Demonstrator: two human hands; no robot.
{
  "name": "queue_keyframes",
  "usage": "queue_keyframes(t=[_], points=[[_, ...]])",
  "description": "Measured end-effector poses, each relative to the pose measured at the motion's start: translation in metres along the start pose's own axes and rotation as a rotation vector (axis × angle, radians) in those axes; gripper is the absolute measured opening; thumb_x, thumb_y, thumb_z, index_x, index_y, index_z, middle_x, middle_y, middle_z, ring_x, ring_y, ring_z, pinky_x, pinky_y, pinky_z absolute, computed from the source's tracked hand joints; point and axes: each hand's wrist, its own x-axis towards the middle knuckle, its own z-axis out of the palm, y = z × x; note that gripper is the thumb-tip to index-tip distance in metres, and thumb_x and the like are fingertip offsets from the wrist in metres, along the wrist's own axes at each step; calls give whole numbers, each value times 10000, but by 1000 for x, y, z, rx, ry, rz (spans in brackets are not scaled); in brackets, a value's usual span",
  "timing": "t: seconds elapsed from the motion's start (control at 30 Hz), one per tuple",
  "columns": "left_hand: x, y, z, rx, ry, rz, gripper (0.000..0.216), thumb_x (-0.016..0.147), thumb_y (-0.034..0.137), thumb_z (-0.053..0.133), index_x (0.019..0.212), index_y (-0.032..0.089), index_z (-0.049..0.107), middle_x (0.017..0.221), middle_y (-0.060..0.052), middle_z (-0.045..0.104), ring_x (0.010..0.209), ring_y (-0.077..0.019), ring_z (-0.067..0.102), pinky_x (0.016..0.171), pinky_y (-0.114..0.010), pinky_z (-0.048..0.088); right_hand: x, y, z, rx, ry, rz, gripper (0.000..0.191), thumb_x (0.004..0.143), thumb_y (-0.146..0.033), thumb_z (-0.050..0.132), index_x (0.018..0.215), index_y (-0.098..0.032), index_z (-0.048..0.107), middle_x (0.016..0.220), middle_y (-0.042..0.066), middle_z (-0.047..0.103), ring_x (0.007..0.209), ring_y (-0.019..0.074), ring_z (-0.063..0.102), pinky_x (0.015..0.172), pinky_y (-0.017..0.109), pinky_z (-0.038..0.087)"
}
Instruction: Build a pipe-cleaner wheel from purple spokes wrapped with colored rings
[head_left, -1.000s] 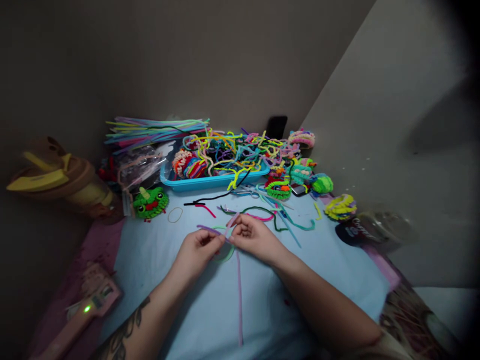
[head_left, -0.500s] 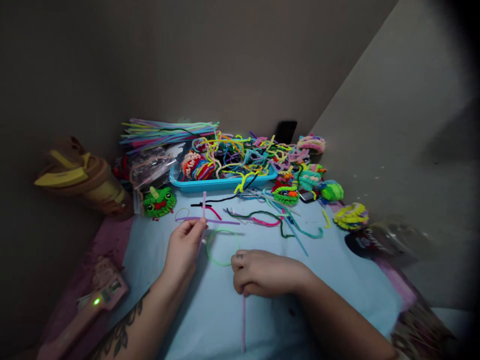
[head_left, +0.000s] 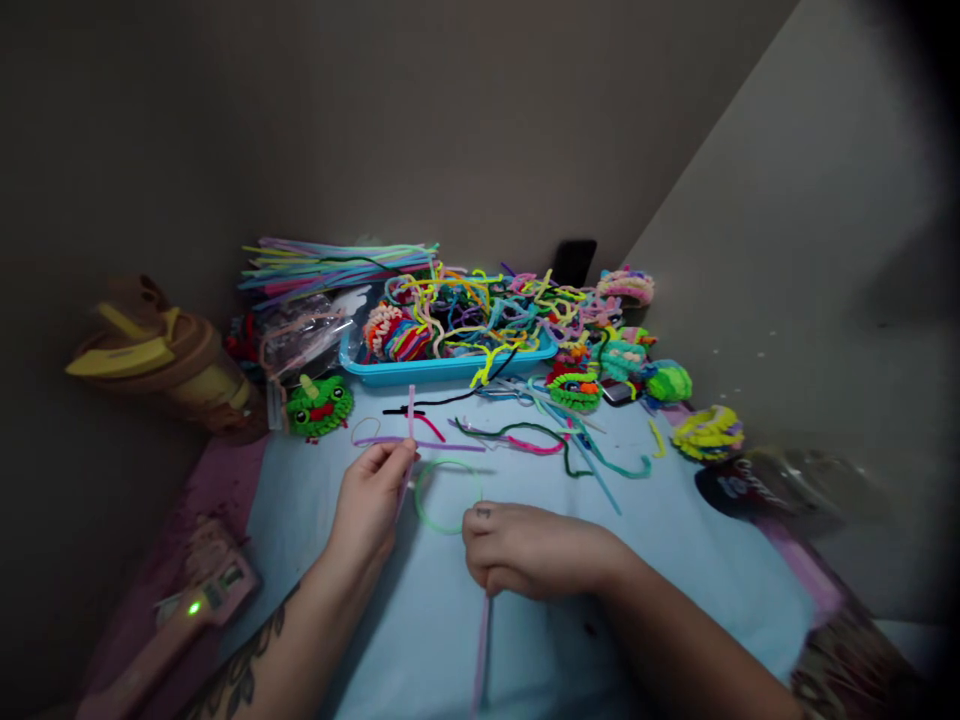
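A lilac pipe cleaner is pinched between the thumb and fingers of my left hand, one end pointing up past the fingertips. My right hand is closed, knuckles up, and a lilac length of pipe cleaner runs down from its fingers toward me. Whether both lilac lengths are one piece, I cannot tell. Between the hands is a pale green ring; its right side meets my right fingers, and whether they grip it is hidden. A purple pipe cleaner lies crosswise just beyond my left fingertips.
Behind stands a blue tray heaped with pipe-cleaner scraps, beside a bundle of straight pipe cleaners. A green frog-like figure sits left, near a lidded brown cup. Fuzzy figures and a clear cup are right; a pink glue gun-like tool lies left.
The lower end of the lilac pipe cleaner below my right hand has swung slightly left. Both hands keep nearly the same places and grips.
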Motion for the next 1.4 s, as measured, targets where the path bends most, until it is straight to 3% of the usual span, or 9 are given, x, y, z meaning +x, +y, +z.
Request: queue_keyframes(t=[0.1, 0.17, 0.27, 0.33, 0.5, 0.7, 0.83, 1.0, 1.4], points=[[0, 1, -1, -97, -11, -23, 288, 582, 370, 763, 669, 134, 622, 585, 34, 568, 529, -70, 452, 508, -185, 335, -3, -5, -7, 383, 244, -16, 133, 877, -237, 501, 765, -190, 555, 801, 38, 570, 798, 151, 530, 735, 275, 427], [0, 3, -1, -190, -25, -52, 301, 583, 380, 768, 681, 146, 607, 595, 39, 575, 528, -65, 458, 507, -178, 342, -5, -2, -9, 648, 551, 4, 155, 854, -312, 547, 745, -203, 527, 754, 25, 567, 722, 143, 533, 663, 266, 433], [-3, 7, -1, -269, -85, -82, 317, 576, 394, 773, 663, 155, 583, 593, 38, 574, 525, -67, 462, 505, -179, 349, -2, 9, -9, 930, 1099, 159, 221, 760, -377, 656, 745, -220, 500, 682, -13, 544, 556, 110, 459, 507, 227, 373], [-7, 6, 0, -215, -161, -72, 314, 578, 395, 771, 639, 147, 589, 563, 37, 550, 513, -67, 445, 499, -182, 340, 3, 16, -9, 1026, 1248, 317, 271, 674, -362, 726, 754, -217, 512, 701, -16, 562, 512, 91, 430, 471, 217, 354], [-13, -4, 3, 19, -295, -31, 286, 630, 402, 738, 670, 135, 643, 567, 15, 568, 513, -84, 447, 498, -197, 323, 14, 18, -5, 1118, 1145, 424, 297, 585, -326, 770, 732, -197, 546, 661, -15, 579, 520, 93, 463, 482, 216, 368], [-6, -5, -2, 294, -101, 207, 246, 662, 384, 704, 695, 140, 699, 633, -27, 649, 592, -134, 528, 566, -227, 387, 9, 11, 0, 863, 1282, 326, 166, 685, -286, 711, 725, -216, 566, 676, -19, 568, 580, 110, 505, 549, 237, 413], [-11, -3, -1, 424, -63, 305, 234, 712, 369, 656, 730, 143, 715, 679, -45, 679, 627, -158, 565, 569, -236, 403, 16, 6, 12, 595, 1139, 367, 70, 729, -260, 673, 756, -218, 623, 731, 15, 632, 681, 153, 577, 637, 276, 457], [-19, -7, 2, 392, -125, 316, 179, 719, 310, 641, 699, 148, 713, 677, -41, 695, 647, -171, 598, 592, -238, 425, 31, 0, 25, 406, 1029, 427, 55, 751, -201, 600, 778, -212, 647, 739, 27, 666, 661, 155, 604, 592, 264, 467], [-19, -11, 4, 343, -235, 330, 194, 750, 321, 628, 771, 145, 704, 736, -52, 702, 711, -176, 619, 671, -266, 466, 37, -1, 26, 170, 1116, 405, 93, 740, -132, 553, 725, -187, 626, 647, -8, 622, 551, 107, 539, 532, 215, 429]])
